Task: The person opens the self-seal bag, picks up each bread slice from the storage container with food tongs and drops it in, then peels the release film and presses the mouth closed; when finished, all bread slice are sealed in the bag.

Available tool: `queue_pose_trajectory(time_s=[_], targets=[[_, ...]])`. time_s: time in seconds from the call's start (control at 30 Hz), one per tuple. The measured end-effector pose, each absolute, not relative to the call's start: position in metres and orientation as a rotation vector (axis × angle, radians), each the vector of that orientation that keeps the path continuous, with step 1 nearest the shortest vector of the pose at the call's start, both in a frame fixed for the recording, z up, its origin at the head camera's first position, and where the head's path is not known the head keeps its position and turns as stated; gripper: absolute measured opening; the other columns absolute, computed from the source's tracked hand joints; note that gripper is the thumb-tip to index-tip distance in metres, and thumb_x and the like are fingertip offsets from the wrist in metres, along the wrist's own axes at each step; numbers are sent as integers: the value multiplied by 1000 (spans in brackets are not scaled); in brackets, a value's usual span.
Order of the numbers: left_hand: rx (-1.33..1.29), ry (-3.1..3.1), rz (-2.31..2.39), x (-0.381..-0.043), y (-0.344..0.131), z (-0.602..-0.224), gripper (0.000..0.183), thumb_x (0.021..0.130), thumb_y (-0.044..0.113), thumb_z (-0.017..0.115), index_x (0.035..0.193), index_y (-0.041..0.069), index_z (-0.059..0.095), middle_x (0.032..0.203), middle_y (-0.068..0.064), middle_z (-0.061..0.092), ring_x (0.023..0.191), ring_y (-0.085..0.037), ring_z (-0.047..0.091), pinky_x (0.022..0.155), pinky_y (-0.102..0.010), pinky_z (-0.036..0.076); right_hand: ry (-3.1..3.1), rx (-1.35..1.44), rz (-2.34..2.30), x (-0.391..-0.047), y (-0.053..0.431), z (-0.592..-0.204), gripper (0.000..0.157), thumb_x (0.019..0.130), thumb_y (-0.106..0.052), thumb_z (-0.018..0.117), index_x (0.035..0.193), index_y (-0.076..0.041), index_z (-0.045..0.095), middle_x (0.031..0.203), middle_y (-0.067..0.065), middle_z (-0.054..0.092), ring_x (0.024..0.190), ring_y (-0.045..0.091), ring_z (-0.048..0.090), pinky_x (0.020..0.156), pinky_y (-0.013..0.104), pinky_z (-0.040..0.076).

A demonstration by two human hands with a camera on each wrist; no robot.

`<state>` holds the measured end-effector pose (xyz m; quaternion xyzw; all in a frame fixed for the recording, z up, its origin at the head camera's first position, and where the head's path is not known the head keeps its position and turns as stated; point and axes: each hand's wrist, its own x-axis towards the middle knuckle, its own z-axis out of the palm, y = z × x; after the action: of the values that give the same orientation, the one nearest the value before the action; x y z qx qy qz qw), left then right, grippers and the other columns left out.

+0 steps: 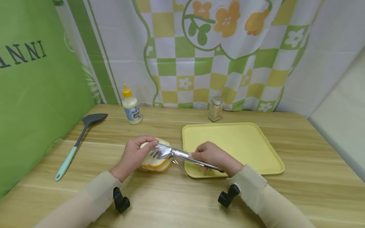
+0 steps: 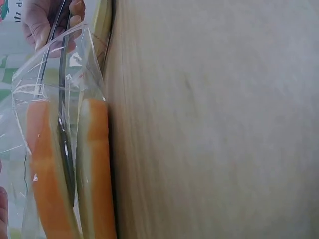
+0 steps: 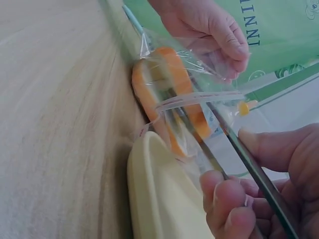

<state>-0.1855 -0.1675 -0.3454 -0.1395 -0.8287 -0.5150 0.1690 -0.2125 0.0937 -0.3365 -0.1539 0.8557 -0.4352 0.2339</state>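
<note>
Two orange-crusted bread slices stand on edge in a clear plastic bag in the left wrist view. My left hand pinches the bag's upper edge between thumb and fingertips. In my right hand I hold metal tongs by their arms, thumb on one arm and fingers curled round the other. The tongs' slotted head overlaps the bread in the head view. In the left wrist view their tip reaches through the bag's mouth, between the slices.
Beside the bag, a yellow tray lies under my right hand. Farther back stand a yellow-capped squeeze bottle and a small glass jar. A spatula with a mint handle lies at the left, near the green cloth.
</note>
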Motion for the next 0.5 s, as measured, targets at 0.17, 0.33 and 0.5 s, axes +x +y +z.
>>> queue_pose_trajectory(time_s=[0.17,0.33,0.5], targets=[[-356,-2371,-1446,-186,-172,-340,14,87,16,65,87,3,70,91,-9,70,87,-8,61,82,-33,49,2381,-412,-1163,-208,98,-329,30,91,-27,59,76,0,62,57,4,55,43,12,46,42,24,39],[-213,-2385,-1417,-186,-181,-338,18,88,21,64,87,4,70,91,-9,70,86,-3,60,78,-27,47,2374,-389,-1179,-206,111,-325,30,91,-26,59,79,1,62,58,5,54,44,13,46,42,25,39],[-245,-2373,-1416,-184,-186,-339,17,88,18,64,87,2,70,90,-11,70,84,-1,60,77,-24,47,2351,-394,-1197,-205,126,-324,32,91,-28,59,82,2,62,59,4,54,44,12,45,43,26,40]])
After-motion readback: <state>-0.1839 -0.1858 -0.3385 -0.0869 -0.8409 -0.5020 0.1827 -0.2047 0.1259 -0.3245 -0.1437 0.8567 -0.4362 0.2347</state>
